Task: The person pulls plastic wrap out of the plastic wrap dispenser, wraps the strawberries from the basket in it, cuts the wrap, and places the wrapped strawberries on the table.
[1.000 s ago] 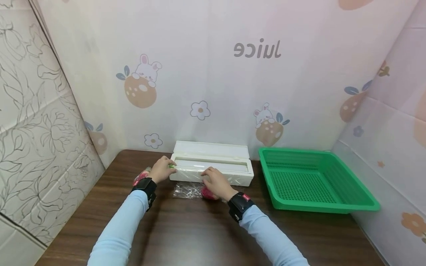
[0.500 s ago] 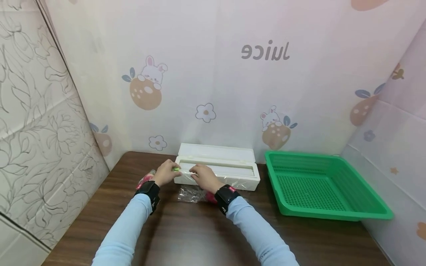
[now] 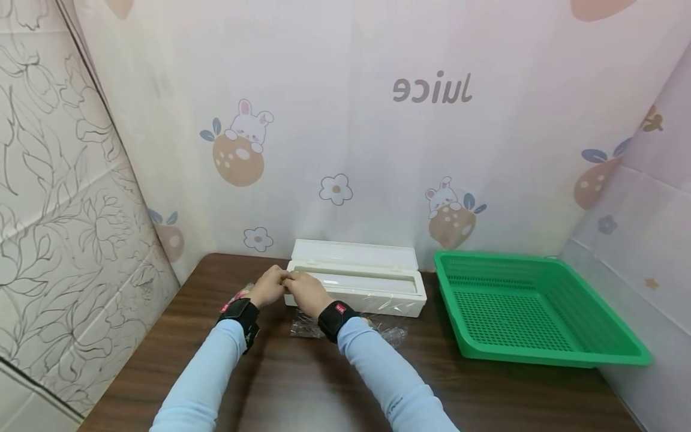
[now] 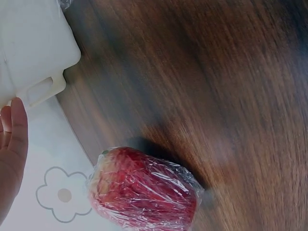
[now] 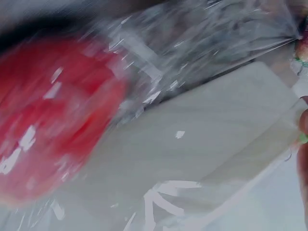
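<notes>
A long white cling film box stands at the back of the table, its lid raised. At its left end, my left hand grips the corner, thumb and fingers curled; part of its hold is hidden. My right hand meets it there, fingertips bent round a small green cutter, which the head view hides. Clear film hangs over the front of the box onto the table. On it lies a red fruit, blurred. Beside my left wrist sits another red fruit, wrapped in film.
A green plastic basket stands right of the box, close to the right wall. The brown wood-grain table ends at a printed curtain behind and at side walls. Crumpled film spreads before the box.
My right hand has moved left along the front of the box until it meets my left hand. The left hand has stayed at the box's left end. The view has shifted slightly.
</notes>
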Action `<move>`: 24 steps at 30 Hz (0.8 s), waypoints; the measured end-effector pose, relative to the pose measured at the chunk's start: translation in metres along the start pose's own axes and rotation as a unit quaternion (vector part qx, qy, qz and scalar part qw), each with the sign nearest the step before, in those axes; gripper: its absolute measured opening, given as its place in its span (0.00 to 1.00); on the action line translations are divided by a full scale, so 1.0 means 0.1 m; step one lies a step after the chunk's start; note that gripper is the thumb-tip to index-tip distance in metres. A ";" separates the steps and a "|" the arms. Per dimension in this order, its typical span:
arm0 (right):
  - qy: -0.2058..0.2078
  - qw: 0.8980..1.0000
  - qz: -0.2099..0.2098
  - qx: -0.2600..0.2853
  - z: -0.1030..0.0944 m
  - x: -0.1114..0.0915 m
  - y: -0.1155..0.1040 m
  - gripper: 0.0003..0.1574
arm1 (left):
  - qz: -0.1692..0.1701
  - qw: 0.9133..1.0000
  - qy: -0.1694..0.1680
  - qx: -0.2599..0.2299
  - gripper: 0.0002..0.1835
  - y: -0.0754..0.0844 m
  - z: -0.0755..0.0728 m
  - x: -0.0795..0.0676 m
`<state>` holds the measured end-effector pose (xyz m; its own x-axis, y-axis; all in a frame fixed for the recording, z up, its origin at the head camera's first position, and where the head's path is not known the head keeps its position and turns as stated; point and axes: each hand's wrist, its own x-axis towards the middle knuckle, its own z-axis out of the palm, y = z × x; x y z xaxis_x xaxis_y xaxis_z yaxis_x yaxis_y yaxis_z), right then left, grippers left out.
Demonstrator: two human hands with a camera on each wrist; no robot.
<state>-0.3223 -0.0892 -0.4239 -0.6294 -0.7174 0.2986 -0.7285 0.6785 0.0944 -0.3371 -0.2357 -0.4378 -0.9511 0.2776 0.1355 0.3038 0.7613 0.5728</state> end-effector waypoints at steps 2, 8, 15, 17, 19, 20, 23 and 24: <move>0.010 1.000 0.009 0.000 0.02 0.03 -0.02 0.13 | 0.003 1.000 0.003 -0.008 0.09 0.00 0.01 0.01; 0.029 0.999 0.018 -0.002 0.08 0.06 -0.01 0.10 | -0.003 1.000 0.006 -0.017 0.08 -0.02 0.05 0.01; 0.020 0.999 0.023 -0.017 0.09 0.12 -0.02 0.09 | -0.010 0.999 -0.003 -0.043 0.03 -0.03 0.01 0.01; 0.023 0.999 0.027 -0.027 0.10 0.13 -0.01 0.08 | -0.012 0.999 -0.004 -0.048 0.04 -0.04 0.00 0.00; 0.031 0.998 0.033 -0.033 0.11 0.13 -0.01 0.08 | -0.015 0.999 -0.004 -0.048 0.04 -0.04 -0.01 0.00; 0.036 0.998 0.036 -0.035 0.11 0.14 -0.02 0.08 | -0.016 0.999 -0.003 -0.044 0.05 -0.04 -0.01 0.00; 0.052 0.997 0.038 -0.038 0.13 0.14 -0.03 0.07 | -0.014 0.999 0.000 -0.031 0.05 -0.07 -0.01 0.00; 0.057 0.997 0.039 -0.038 0.13 0.14 -0.04 0.07 | -0.014 1.000 0.000 -0.026 0.05 -0.08 0.00 0.00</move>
<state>-0.3321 -0.1040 -0.4328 -0.6450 -0.6422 0.4142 -0.6536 0.7445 0.1365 -0.3397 -0.2417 -0.4420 -0.9592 0.2565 0.1188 0.2737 0.7379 0.6169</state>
